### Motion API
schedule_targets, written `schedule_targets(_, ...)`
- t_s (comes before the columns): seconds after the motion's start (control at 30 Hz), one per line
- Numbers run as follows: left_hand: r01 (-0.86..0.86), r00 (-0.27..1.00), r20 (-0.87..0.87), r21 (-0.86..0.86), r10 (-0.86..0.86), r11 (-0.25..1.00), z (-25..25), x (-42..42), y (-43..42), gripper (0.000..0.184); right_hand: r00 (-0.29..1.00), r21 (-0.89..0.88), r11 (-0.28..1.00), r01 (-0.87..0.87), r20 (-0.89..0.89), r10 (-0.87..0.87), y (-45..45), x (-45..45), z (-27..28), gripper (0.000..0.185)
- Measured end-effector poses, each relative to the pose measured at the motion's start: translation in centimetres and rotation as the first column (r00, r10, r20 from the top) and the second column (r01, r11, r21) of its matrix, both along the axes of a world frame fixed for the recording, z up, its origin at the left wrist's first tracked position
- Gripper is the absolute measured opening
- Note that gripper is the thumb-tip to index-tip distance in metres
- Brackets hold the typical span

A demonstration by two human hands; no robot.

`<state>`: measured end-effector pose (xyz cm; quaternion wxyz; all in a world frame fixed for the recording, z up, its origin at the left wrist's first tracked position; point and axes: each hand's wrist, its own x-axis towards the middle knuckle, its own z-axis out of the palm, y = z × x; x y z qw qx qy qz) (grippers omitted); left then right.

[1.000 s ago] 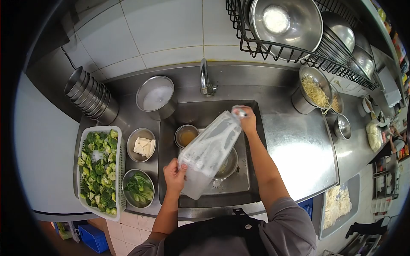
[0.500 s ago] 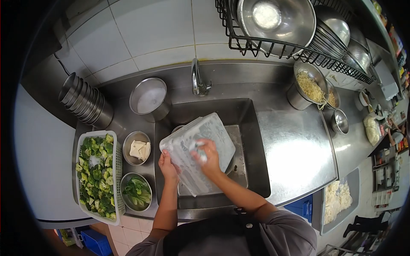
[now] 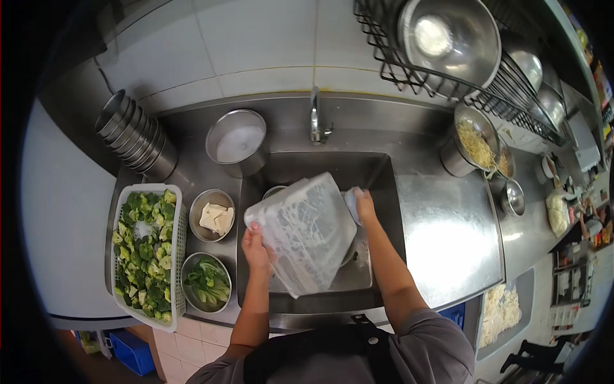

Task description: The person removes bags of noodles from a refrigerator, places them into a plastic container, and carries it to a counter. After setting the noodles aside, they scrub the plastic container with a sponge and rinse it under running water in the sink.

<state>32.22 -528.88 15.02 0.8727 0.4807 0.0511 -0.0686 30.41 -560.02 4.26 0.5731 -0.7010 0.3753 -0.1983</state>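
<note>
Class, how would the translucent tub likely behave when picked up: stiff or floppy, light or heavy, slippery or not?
The tub is probably stiff: its edges look straight and its corners well formed. It seems light for its size, as its walls look thin. White streaks, perhaps suds, suggest it may be slippery.

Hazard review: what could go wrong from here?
1. The translucent, angular plastic container looks streaked with white foam, so it could slip from the left hand, which grips it at one edge.
2. Suds might splash or drip onto the uncovered green leafy vegetables, close beside the grey metal sink.
</note>
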Motion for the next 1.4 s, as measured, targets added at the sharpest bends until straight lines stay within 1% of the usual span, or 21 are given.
schedule_targets(0.07,0.025,0.995,-0.096,0.087,-0.017,0.996,0.8,-1.0,0.0,0.023,0.989,-0.041,0.991,-0.128,0.076,0.131,1.5,3.5,6.6,0.050)
schedule_targets(0.1,-0.032,0.997,-0.066,0.046,0.035,0.998,-0.5,-0.9,-0.6,0.020,0.970,-0.080,0.972,-0.219,0.092,0.226,2.9,5.7,9.9,0.052)
schedule_targets(0.13,-0.007,0.996,-0.089,0.029,0.009,1.000,-0.9,-1.3,-0.9,0.019,0.925,-0.126,0.925,-0.359,0.086,0.370,4.2,7.8,13.0,0.049)
schedule_targets(0.17,0.008,0.994,-0.109,0.008,-0.007,1.000,-1.2,-1.3,-0.8,0.019,0.815,-0.500,0.730,-0.465,0.079,0.574,9.0,10.3,19.8,0.043)
schedule_targets(0.2,0.080,0.989,-0.125,-0.011,-0.080,0.997,-0.7,-1.6,-0.7,0.018,0.737,-0.654,0.569,-0.498,0.027,0.675,10.7,12.7,20.8,0.040)
schedule_targets(0.23,0.062,0.991,-0.114,-0.012,-0.063,0.998,-0.9,-1.5,-1.0,0.018,0.654,-0.778,0.384,-0.497,-0.046,0.755,12.3,14.6,21.3,0.037)
schedule_targets(0.3,0.072,0.984,-0.159,-0.072,-0.083,0.995,-1.2,-1.4,-1.4,0.016,0.617,-0.841,0.150,-0.520,-0.248,0.747,15.4,17.7,21.4,0.036)
schedule_targets(0.33,0.070,0.985,-0.152,-0.076,-0.081,0.995,-0.8,-1.4,-1.6,0.016,0.616,-0.844,0.145,-0.516,-0.248,0.747,16.4,19.2,20.3,0.036)
schedule_targets(0.4,0.147,0.964,-0.201,-0.134,-0.172,0.980,0.2,-1.5,-1.9,0.013,0.584,-0.903,0.011,-0.429,-0.268,0.766,17.3,21.5,18.3,0.031)
schedule_targets(0.47,0.163,0.952,-0.223,-0.217,-0.211,0.962,0.7,-0.9,-2.5,0.015,0.591,-0.901,0.041,-0.432,-0.249,0.767,16.7,21.7,17.7,0.028)
schedule_targets(0.57,0.194,0.915,-0.271,-0.357,-0.300,0.914,0.2,-0.2,-3.5,0.024,0.625,-0.846,0.326,-0.422,-0.012,0.780,12.8,19.7,17.7,0.026)
schedule_targets(0.63,0.211,0.893,-0.287,-0.415,-0.347,0.885,-0.3,0.4,-4.4,0.032,0.741,-0.786,0.458,-0.415,0.000,0.672,8.6,17.5,16.9,0.025)
schedule_targets(0.7,0.283,0.880,-0.201,-0.504,-0.430,0.816,-0.5,1.1,-5.5,0.055,0.863,-0.568,0.724,-0.391,0.046,0.503,4.4,15.8,16.4,0.026)
schedule_targets(0.77,0.300,0.866,-0.179,-0.560,-0.466,0.772,-0.6,1.8,-6.7,0.061,0.946,-0.723,0.646,-0.246,-0.035,0.322,-0.1,15.9,15.8,0.027)
schedule_targets(0.8,0.309,0.854,-0.160,-0.609,-0.495,0.730,-0.5,2.1,-7.2,0.067,0.948,-0.724,0.646,-0.241,-0.031,0.318,-1.8,16.7,14.7,0.027)
schedule_targets(0.87,0.339,0.829,-0.184,-0.585,-0.528,0.736,0.0,2.7,-8.3,0.068,0.929,-0.864,0.493,-0.099,0.097,0.358,-4.6,18.3,12.0,0.027)
schedule_targets(0.9,0.363,0.804,-0.212,-0.564,-0.556,0.741,0.3,3.0,-8.9,0.070,0.935,-0.801,0.547,-0.243,-0.043,0.352,-5.1,18.6,11.7,0.027)
schedule_targets(1.0,0.359,0.794,-0.210,-0.596,-0.571,0.719,0.5,3.8,-10.3,0.068,0.915,-0.730,0.595,-0.336,-0.103,0.390,-5.5,19.0,11.0,0.027)
schedule_targets(1.2,0.295,0.831,-0.254,-0.554,-0.495,0.779,-0.2,5.2,-12.5,0.059,0.907,-0.772,0.553,-0.314,-0.071,0.415,-4.7,16.2,10.5,0.032)
schedule_targets(1.33,0.269,0.836,-0.256,-0.579,-0.485,0.770,-1.8,6.3,-13.7,0.056,0.907,-0.807,0.518,-0.285,-0.052,0.419,-4.0,14.9,10.5,0.032)
schedule_targets(1.4,0.255,0.794,-0.301,-0.625,-0.529,0.738,-3.1,6.9,-14.2,0.055,0.921,-0.751,0.578,-0.321,-0.105,0.375,-3.1,13.7,11.7,0.030)
